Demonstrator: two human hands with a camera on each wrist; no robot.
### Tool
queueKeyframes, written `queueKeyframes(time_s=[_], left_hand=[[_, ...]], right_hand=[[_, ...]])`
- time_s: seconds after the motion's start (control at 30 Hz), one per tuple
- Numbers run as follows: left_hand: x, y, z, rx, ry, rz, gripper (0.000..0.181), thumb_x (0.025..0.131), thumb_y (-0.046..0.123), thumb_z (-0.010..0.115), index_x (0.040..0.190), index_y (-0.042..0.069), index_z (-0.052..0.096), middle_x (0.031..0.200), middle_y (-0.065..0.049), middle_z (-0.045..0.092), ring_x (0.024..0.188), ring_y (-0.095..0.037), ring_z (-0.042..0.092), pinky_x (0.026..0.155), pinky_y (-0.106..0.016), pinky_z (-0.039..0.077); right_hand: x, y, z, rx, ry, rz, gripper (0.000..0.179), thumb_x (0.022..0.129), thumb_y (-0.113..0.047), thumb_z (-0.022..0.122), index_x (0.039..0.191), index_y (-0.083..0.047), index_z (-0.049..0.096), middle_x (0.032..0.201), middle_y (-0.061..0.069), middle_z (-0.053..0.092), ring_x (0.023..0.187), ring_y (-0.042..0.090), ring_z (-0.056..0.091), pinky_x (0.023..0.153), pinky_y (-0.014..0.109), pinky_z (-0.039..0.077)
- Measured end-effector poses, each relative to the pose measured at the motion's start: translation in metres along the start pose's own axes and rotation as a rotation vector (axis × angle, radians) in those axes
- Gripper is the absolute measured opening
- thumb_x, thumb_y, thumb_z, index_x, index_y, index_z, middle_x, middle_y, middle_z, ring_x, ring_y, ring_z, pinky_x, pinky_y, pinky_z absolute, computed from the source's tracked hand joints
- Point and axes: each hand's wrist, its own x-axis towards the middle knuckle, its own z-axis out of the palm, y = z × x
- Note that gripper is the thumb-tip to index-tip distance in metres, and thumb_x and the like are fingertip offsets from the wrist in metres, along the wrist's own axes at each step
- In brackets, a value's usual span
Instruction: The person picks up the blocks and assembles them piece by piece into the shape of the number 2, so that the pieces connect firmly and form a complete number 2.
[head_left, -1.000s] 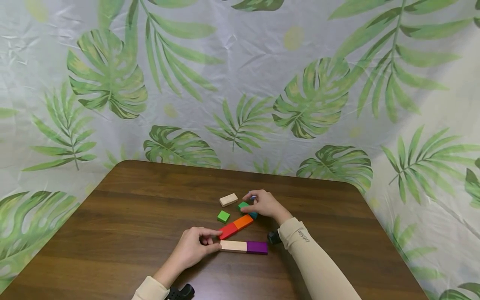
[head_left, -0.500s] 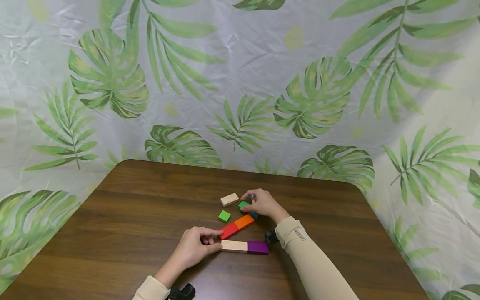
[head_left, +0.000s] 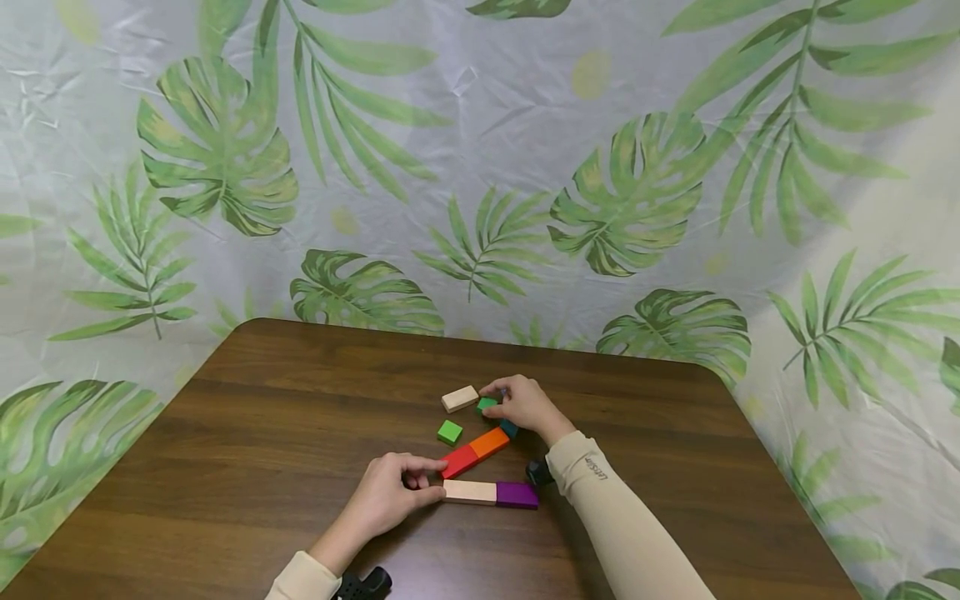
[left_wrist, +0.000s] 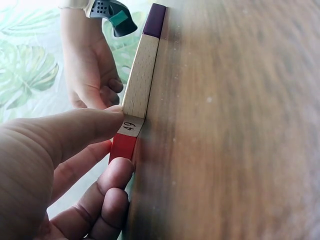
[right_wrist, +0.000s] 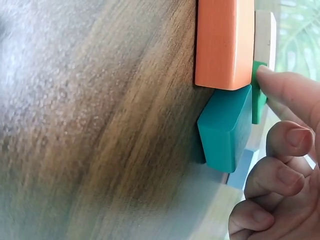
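My right hand (head_left: 527,407) pinches a dark green wooden block (head_left: 487,405) between thumb and index finger, low at the table. A teal block (right_wrist: 226,131) lies close by, against the end of an orange block (head_left: 490,442). Part of a blue block (right_wrist: 241,168) shows behind my curled fingers. Farther left, my left hand (head_left: 391,490) rests with its thumb at the end of a plain wooden block (head_left: 469,492) and its index finger at a red block (head_left: 459,461). The plain block's end, marked 49 in the left wrist view, meets the thumb. A purple block (head_left: 517,495) continues that row.
A light green block (head_left: 450,432) and another plain block (head_left: 460,398) lie on the dark brown table (head_left: 300,433), beyond the red and orange row. A leaf-patterned cloth (head_left: 480,167) hangs behind the table's far edge.
My right hand has shifted slightly left and away, and the dark green block has moved a little away from the orange one. My left hand stays in place.
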Motion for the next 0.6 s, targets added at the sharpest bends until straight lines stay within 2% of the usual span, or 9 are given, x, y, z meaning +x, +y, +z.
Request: queueKeyframes(time_s=[0.3, 0.5, 0.6], left_hand=[[0.0001, 0.0007, -0.0003, 0.000, 0.004, 0.004, 0.030, 0.081, 0.021, 0.095, 0.110, 0.020, 0.087, 0.072, 0.010, 0.068, 0.066, 0.000, 0.052, 0.062, -0.020, 0.042], [0.0003, 0.0007, -0.0003, 0.006, 0.007, 0.003, 0.030, 0.081, 0.021, 0.095, 0.110, 0.020, 0.087, 0.071, 0.011, 0.067, 0.066, 0.000, 0.052, 0.062, -0.020, 0.042], [0.0006, 0.0002, 0.0000, 0.006, 0.009, 0.001, 0.029, 0.081, 0.021, 0.095, 0.110, 0.020, 0.087, 0.071, 0.011, 0.067, 0.066, 0.000, 0.052, 0.062, -0.020, 0.042]], right_hand=[[0.0034, 0.0035, -0.0018, -0.022, 0.041, 0.014, 0.030, 0.093, -0.018, 0.085, 0.122, -0.017, 0.081, 0.068, 0.001, 0.051, 0.060, 0.015, 0.043, 0.058, 0.026, 0.035], [0.0036, 0.0026, -0.0036, -0.042, 0.051, 0.061, 0.029, 0.091, -0.022, 0.087, 0.119, -0.016, 0.081, 0.072, 0.002, 0.054, 0.065, 0.016, 0.046, 0.059, 0.027, 0.036], [0.0037, 0.0016, -0.0041, -0.058, 0.059, 0.085, 0.029, 0.090, -0.024, 0.088, 0.117, -0.016, 0.082, 0.079, 0.002, 0.060, 0.071, 0.017, 0.049, 0.063, 0.028, 0.038]])
